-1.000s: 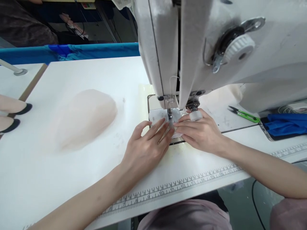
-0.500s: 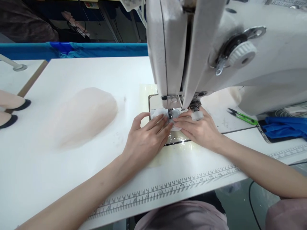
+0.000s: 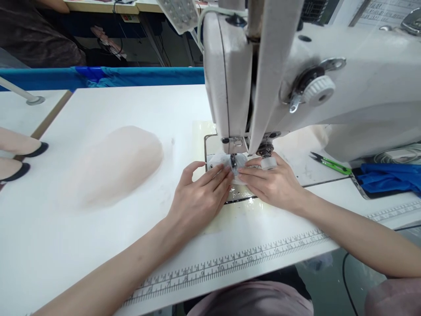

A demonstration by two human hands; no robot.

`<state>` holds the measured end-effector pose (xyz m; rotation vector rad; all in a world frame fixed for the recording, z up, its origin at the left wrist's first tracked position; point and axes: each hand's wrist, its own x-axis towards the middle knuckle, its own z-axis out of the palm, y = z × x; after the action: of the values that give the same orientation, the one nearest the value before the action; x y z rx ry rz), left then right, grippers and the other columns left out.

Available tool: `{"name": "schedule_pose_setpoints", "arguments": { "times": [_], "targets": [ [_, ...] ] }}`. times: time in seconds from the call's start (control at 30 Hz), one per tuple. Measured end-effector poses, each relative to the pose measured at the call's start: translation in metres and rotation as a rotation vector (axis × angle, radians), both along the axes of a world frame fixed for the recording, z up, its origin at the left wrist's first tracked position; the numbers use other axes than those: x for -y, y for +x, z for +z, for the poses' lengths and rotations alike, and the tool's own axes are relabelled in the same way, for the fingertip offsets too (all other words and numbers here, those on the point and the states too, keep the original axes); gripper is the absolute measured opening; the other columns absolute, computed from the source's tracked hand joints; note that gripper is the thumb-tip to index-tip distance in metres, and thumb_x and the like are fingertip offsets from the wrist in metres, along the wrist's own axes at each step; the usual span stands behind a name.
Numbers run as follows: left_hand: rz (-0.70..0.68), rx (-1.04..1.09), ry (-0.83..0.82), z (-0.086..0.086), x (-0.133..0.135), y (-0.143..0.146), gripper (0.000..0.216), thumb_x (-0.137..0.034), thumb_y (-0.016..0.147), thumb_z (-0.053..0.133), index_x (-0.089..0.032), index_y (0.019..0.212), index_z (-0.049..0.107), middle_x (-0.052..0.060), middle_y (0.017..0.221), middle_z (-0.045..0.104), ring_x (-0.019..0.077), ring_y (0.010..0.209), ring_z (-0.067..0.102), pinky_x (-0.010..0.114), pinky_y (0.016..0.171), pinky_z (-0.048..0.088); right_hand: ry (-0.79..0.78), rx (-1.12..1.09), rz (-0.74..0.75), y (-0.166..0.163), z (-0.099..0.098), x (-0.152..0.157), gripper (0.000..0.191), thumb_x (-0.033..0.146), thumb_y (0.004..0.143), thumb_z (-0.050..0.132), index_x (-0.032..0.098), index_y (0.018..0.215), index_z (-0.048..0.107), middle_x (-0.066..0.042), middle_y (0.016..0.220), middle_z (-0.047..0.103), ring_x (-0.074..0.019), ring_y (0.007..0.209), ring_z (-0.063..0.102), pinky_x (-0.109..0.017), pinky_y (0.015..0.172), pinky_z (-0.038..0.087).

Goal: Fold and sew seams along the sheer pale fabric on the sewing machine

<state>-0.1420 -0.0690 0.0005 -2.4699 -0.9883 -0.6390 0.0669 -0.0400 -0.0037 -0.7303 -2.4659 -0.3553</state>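
A small, thin white fabric piece lies under the presser foot of a white sewing machine. Flat on its left part rest the outstretched fingers of my left hand, the thumb held apart. On the other side, my right hand presses its extended fingertips on the fabric's right edge, close beside the foot. Part of this hand is behind the white knob under the machine head. Much of the fabric is covered by my fingers. Beneath is the shiny metal plate.
A sheer beige piece lies on the white table at left, near two beige, black-tipped objects. Green thread snips and blue cloth are at right. A printed ruler runs along the front edge. Another person's arm shows behind.
The view has tilted up slightly, so more of the machine's top shows. The white fabric has turned a little under the foot, with both hands still on it.
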Motion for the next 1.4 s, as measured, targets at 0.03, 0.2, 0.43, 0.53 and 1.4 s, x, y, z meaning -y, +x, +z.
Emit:
{"name": "schedule_pose_setpoints", "arguments": {
  "times": [0.03, 0.2, 0.43, 0.53, 1.4],
  "targets": [
    [0.004, 0.005, -0.004, -0.001, 0.000, 0.000, 0.017, -0.014, 0.091, 0.057, -0.015, 0.107, 0.063, 0.005, 0.108, 0.072, 0.0197, 0.100, 0.068, 0.042, 0.092, 0.040, 0.002, 0.001, 0.000, 0.000, 0.000, 0.000, 0.020, 0.011, 0.089, 0.055, 0.019, 0.094, 0.072, 0.001, 0.096, 0.075, -0.0156, 0.085, 0.064, -0.038, 0.091, 0.043],
    [0.016, 0.025, -0.021, -0.003, -0.002, -0.001, 0.017, -0.015, 0.092, 0.055, -0.016, 0.107, 0.063, 0.005, 0.109, 0.071, 0.0189, 0.101, 0.068, 0.042, 0.095, 0.039, 0.020, 0.033, -0.026, 0.000, 0.000, 0.000, 0.022, 0.011, 0.090, 0.053, 0.020, 0.093, 0.072, 0.001, 0.090, 0.075, -0.0158, 0.083, 0.064, -0.037, 0.090, 0.044],
    [0.024, 0.031, -0.048, -0.004, -0.005, 0.000, 0.017, -0.016, 0.093, 0.053, -0.017, 0.106, 0.064, 0.005, 0.109, 0.071, 0.0193, 0.101, 0.068, 0.043, 0.096, 0.038, 0.035, 0.028, -0.041, -0.001, -0.001, -0.002, 0.021, 0.012, 0.091, 0.053, 0.019, 0.092, 0.073, -0.001, 0.087, 0.075, -0.0163, 0.081, 0.063, -0.038, 0.093, 0.043],
    [0.027, 0.033, -0.047, -0.004, -0.006, 0.000, 0.017, -0.016, 0.093, 0.053, -0.016, 0.106, 0.064, 0.006, 0.109, 0.071, 0.0194, 0.101, 0.068, 0.044, 0.097, 0.038, 0.032, 0.037, -0.048, -0.001, -0.002, -0.002, 0.022, 0.012, 0.091, 0.053, 0.018, 0.093, 0.073, -0.001, 0.087, 0.075, -0.0170, 0.083, 0.063, -0.039, 0.094, 0.043],
    [0.031, 0.064, -0.122, -0.006, -0.011, -0.002, 0.024, -0.015, 0.093, 0.050, -0.019, 0.113, 0.063, 0.008, 0.114, 0.069, 0.0220, 0.105, 0.066, 0.049, 0.101, 0.036, 0.034, 0.061, -0.113, -0.002, -0.008, -0.006, 0.018, 0.014, 0.090, 0.057, 0.019, 0.083, 0.072, -0.001, 0.082, 0.074, -0.0174, 0.087, 0.062, -0.038, 0.104, 0.036]
  ]
}}
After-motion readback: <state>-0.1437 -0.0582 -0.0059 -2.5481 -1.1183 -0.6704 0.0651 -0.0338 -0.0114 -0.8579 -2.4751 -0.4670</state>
